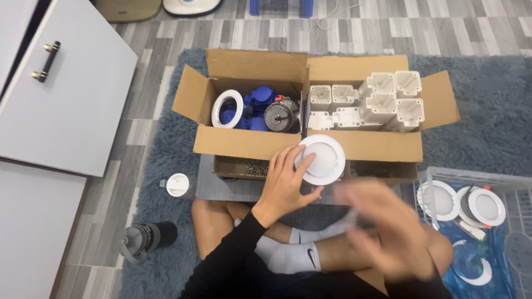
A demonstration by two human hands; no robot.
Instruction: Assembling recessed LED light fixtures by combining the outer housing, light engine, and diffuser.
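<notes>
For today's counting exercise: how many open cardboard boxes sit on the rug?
2, side by side: the left box holds blue parts and a white ring; the right box holds white square housings. Nothing suggests a hidden third.

white disc, brown boxes, blue-grey rug

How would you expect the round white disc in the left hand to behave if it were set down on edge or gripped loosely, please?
The round white disc looks like smooth moulded plastic, so probably stiff and fairly light. Its glossy face may slip; the left hand pinches it by the rim. On edge it would likely roll, being circular; laid flat it should sit steady.
</notes>
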